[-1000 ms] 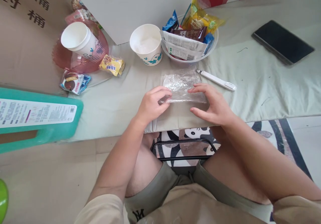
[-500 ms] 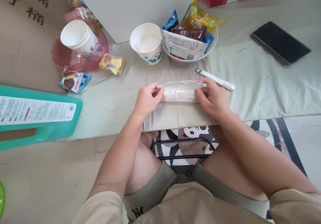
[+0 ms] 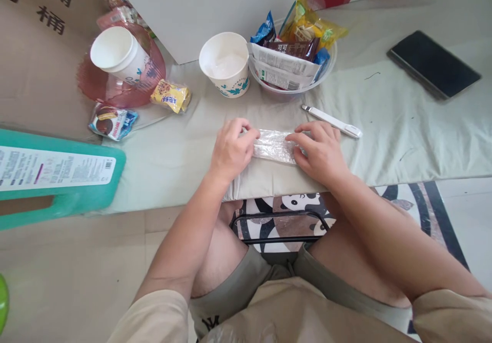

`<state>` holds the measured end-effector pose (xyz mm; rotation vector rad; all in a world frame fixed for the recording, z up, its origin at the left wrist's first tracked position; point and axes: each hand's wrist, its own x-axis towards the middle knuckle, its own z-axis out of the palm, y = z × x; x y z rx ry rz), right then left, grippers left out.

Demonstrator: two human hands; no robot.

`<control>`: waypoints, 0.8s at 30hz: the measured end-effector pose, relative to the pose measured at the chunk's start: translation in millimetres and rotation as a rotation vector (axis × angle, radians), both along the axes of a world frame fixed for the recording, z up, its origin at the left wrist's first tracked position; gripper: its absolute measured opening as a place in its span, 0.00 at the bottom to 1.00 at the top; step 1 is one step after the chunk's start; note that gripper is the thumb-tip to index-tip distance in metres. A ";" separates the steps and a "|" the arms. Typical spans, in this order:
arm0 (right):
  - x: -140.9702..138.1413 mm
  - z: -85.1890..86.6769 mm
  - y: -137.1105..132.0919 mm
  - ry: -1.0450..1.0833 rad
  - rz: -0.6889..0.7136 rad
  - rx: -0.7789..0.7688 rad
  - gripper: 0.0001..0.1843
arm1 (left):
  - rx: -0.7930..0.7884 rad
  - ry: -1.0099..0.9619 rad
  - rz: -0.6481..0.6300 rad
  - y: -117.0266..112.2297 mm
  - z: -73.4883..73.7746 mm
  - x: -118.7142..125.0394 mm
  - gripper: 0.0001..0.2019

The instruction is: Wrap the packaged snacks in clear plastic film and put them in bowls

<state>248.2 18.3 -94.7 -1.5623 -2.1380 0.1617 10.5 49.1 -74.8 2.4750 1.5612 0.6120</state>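
A crinkled clear plastic bag (image 3: 273, 147), folded into a flat strip, lies on the cloth-covered table near its front edge. My left hand (image 3: 234, 147) holds its left end, thumb and index finger on the plastic. At the right end, my right hand (image 3: 321, 150) has curled fingers and thumb on the strip; its fingertips partly hide that end. Just beyond my right hand lies a white utility knife (image 3: 332, 121). A white paper cup (image 3: 225, 66) with clear plastic inside stands farther back, beside a clear bowl (image 3: 328, 74) of packaged snacks.
To the left, a red bowl (image 3: 86, 84) has stacked paper cups (image 3: 119, 53) leaning in it, with a yellow snack packet (image 3: 171, 96) and a blue-white packet (image 3: 111, 121) nearby. A teal container (image 3: 77, 199) sits front left. A phone (image 3: 434, 65) lies right; boxes stand behind.
The plastic has gone from held up and stretched between both hands to lower and flatter on the table. My hands have come closer together, with more of their backs showing.
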 end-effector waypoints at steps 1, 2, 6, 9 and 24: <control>-0.8 0.0 -0.1 -0.004 0.025 -0.016 0.13 | 0.035 0.017 -0.052 -2.8 0.4 3.2 0.11; -1.3 -0.3 0.0 -0.001 0.037 -0.034 0.13 | 0.055 0.029 -0.101 -6.1 0.9 7.2 0.11; -0.4 -1.2 0.8 0.075 0.028 -0.084 0.15 | -0.022 0.051 -0.264 -15.9 2.4 22.0 0.16; 3.0 0.2 1.7 0.195 0.015 -0.096 0.17 | -0.124 0.047 -0.298 -13.5 0.1 24.0 0.17; -5.4 7.7 5.7 1.004 0.244 -0.524 0.25 | -1.207 -1.180 0.195 -12.3 24.0 20.8 0.09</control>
